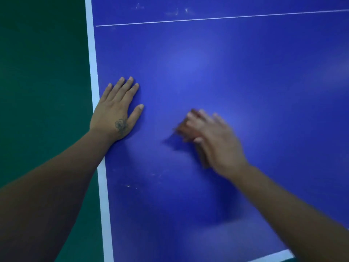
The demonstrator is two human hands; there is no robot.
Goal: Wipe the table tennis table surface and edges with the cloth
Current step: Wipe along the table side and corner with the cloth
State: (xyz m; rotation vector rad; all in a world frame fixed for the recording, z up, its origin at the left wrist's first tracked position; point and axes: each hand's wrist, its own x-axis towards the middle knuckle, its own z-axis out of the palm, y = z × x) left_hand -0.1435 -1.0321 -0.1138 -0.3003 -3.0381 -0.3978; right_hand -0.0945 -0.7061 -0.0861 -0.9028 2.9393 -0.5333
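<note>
The blue table tennis table (236, 72) fills most of the view, with a white edge stripe (94, 72) down its left side. My left hand (117, 110) lies flat on the surface just inside that stripe, fingers straight and spread. My right hand (213, 140) is blurred and presses a brownish cloth (184, 130) onto the blue surface with straight fingers. The cloth shows only at the fingertips and under the palm; the hand hides most of it.
Green floor (41, 72) lies beyond the table's left edge. A thin white line (207, 18) crosses the table at the far end, with pale smudges (176, 12) above it. Small specks (128, 185) mark the near surface. A white stripe (273, 256) runs along the near edge at bottom right.
</note>
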